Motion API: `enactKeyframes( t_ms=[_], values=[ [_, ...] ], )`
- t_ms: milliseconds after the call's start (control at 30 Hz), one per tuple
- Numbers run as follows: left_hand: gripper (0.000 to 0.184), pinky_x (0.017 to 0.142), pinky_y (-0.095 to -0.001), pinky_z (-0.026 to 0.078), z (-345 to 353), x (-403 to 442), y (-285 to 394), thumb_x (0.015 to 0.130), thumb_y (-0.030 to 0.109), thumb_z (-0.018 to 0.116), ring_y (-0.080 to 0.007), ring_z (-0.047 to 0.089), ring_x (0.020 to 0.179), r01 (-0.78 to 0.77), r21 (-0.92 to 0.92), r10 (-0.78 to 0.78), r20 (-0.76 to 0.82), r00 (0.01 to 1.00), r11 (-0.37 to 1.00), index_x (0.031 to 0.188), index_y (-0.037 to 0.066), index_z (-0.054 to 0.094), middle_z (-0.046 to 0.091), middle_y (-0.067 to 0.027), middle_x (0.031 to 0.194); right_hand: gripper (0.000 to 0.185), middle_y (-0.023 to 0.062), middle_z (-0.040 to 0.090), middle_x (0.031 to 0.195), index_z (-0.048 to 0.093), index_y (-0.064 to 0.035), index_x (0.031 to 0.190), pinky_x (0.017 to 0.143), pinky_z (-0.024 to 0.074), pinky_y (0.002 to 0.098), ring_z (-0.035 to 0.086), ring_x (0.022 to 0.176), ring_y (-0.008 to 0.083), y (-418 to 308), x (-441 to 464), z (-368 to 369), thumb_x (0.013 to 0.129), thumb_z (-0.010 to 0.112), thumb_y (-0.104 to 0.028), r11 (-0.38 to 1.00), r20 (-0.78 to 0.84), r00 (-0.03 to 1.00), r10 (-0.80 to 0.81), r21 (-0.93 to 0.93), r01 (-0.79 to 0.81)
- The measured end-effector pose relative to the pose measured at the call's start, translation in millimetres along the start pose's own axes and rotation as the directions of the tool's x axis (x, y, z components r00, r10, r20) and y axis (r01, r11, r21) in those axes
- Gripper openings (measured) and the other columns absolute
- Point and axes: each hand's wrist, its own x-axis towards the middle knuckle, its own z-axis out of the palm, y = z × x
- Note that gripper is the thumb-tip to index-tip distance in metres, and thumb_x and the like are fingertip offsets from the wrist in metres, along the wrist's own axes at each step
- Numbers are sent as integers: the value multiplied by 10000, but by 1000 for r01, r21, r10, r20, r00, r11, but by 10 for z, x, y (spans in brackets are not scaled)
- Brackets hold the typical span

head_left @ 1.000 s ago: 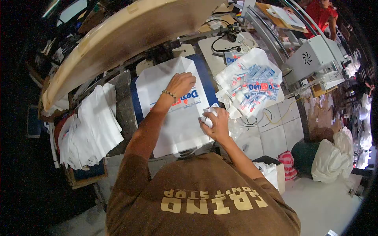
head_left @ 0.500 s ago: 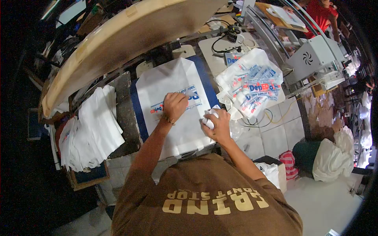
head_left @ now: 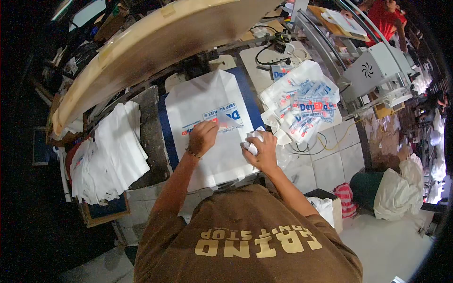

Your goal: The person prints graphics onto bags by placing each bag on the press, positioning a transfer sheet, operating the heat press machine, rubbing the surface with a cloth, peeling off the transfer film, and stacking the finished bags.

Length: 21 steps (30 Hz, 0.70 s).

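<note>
A white bag (head_left: 217, 165) lies flat on a blue pad (head_left: 247, 96), with a blue and red DepED print (head_left: 231, 113) across its middle. My left hand (head_left: 203, 138) is closed over the print, its fingers pinching what looks like a clear transfer film (head_left: 230, 123); part of the film is hidden under the fingers. My right hand (head_left: 263, 150) is wrapped around a crumpled white cloth (head_left: 252, 145) and rests at the bag's right edge.
Printed transfer sheets (head_left: 314, 106) lie heaped at the right. White bags (head_left: 113, 151) are stacked at the left. A large padded board (head_left: 155, 52) overhangs the back. A grey machine box (head_left: 375, 68) and a person in red (head_left: 383, 21) are at upper right.
My left hand has moved slightly left and down, drawing the film off part of the print. More of the blue lettering shows. My right hand has stayed nearly still with the cloth.
</note>
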Motion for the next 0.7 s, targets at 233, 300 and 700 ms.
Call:
enactKeyframes(
  t_ms=[233, 300, 700],
  values=[
    [118, 797, -391, 566, -137, -48, -70, 807, 25, 649, -286, 680, 904, 140, -34, -139, 51, 989, 990, 906, 41, 711, 692, -95, 942, 354, 141, 574, 1158, 682, -117, 1017, 946, 368, 502, 523, 1114, 349, -1, -3, 9, 709, 808, -237, 1000, -15, 1000, -5, 3, 5],
    [101, 801, -393, 564, -220, -25, -96, 806, 23, 642, -292, 676, 908, 171, 4, -171, 64, 983, 985, 893, 41, 692, 685, -100, 934, 355, 141, 572, 1158, 679, -119, 1019, 945, 367, 502, 522, 1115, 349, 11, -2, 14, 709, 808, -235, 1000, -7, 1000, 1, 6, -1],
    [309, 915, -418, 518, -126, 82, -77, 815, 76, 717, -345, 637, 1000, 409, -177, -420, -27, 907, 895, 1117, 19, 684, 679, -153, 1074, 390, 147, 574, 1156, 689, -133, 1038, 956, 362, 502, 517, 1117, 358, 34, -5, 34, 687, 804, -260, 1000, -8, 1000, -13, 4, 13]
  ],
)
